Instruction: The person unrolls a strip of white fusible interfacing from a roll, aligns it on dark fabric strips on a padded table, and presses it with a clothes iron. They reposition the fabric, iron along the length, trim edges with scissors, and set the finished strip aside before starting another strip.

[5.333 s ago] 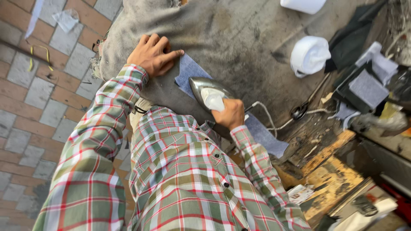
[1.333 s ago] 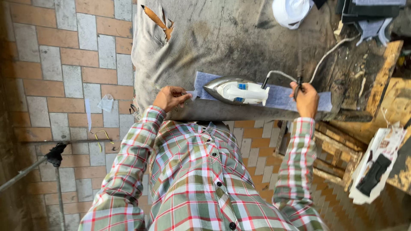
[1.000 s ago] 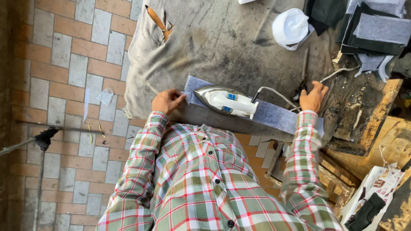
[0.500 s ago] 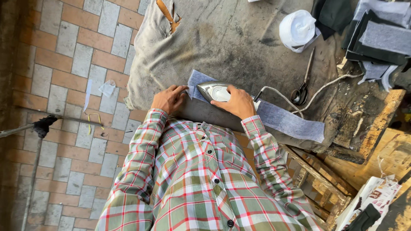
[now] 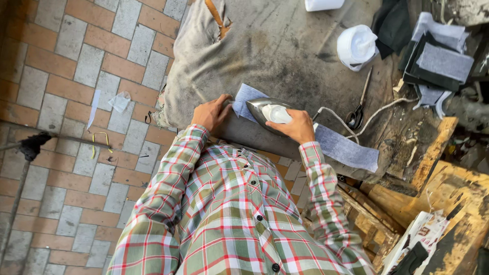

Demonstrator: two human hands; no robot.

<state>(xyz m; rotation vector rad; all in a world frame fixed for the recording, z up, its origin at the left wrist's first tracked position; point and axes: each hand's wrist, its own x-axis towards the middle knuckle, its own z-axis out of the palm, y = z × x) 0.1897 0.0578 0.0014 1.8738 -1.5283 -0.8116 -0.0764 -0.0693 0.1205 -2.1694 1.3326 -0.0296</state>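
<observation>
Pressing down, your right hand (image 5: 294, 126) wraps closed around the white handle of one iron (image 5: 266, 110), whose metal soleplate lies on a long blue-grey fabric strip (image 5: 342, 148) along the near edge of the tabletop (image 5: 285, 46). Your left hand (image 5: 211, 113) lies flat just beside the iron's pointed nose, fingers loosely spread, pinning the strip's end and grasping nothing. The strip runs away past your right grip toward the tabletop's corner.

No open container shows. Beyond your right grip, one white roll (image 5: 356, 46) sits on the grey padded cover, and one stack of blue-grey fabric pieces (image 5: 441, 61) lies farther out; how many pieces it holds you cannot tell. One pair of scissors (image 5: 358, 104) lies near the grip, and the iron's braided cord (image 5: 367, 114) curls between grip and scissors, crossing close to their handles. Another white object (image 5: 323, 4) shows partly at the far edge.

Beside your left grip, past the tabletop's edge, the brick floor (image 5: 56, 76) carries two pale scraps (image 5: 107, 104).
</observation>
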